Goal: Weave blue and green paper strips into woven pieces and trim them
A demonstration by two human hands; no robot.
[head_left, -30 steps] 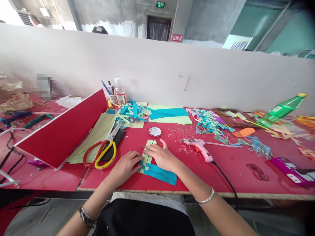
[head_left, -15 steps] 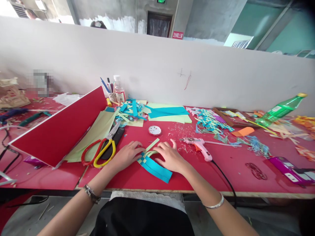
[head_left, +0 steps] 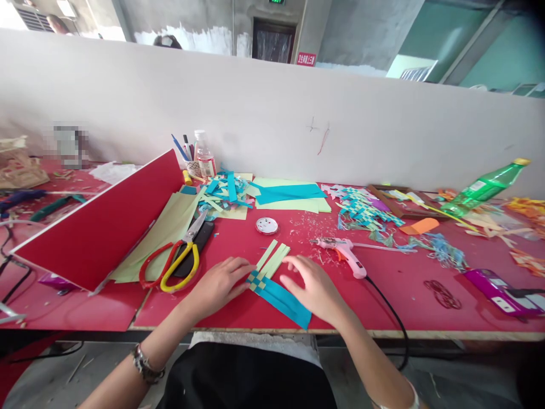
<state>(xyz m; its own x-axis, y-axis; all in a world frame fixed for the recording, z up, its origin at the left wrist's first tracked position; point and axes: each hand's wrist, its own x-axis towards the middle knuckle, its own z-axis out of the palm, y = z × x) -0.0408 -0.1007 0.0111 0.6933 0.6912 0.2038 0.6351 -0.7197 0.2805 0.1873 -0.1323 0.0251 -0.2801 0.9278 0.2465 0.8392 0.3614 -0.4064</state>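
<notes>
A small piece of woven paper [head_left: 284, 296] lies on the red table near its front edge. Its blue paper has slits and runs to the lower right; pale green strips [head_left: 275, 259] pass through it, forming a checkered corner, and their loose ends point up and away. My left hand [head_left: 222, 287] grips the checkered left end between thumb and fingers, though the fingertips are partly hidden. Just right of the strips, my right hand [head_left: 317, 289] hovers with thumb and fingers apart, holding nothing. A white round lid [head_left: 267, 226] sits beyond both hands.
Red-and-yellow-handled scissors [head_left: 181, 258] rest on a black case at left, beside a red board [head_left: 102, 227]. A pink glue gun [head_left: 344, 255] lies at right, its cord over the table edge. Paper scraps [head_left: 223, 193] and a tilted green bottle [head_left: 489, 190] stand farther back.
My right hand has let go of the pale green strips and moved right, fingers spread. Two strips now lie straight side by side. The woven piece has shifted slightly right and nearer.
</notes>
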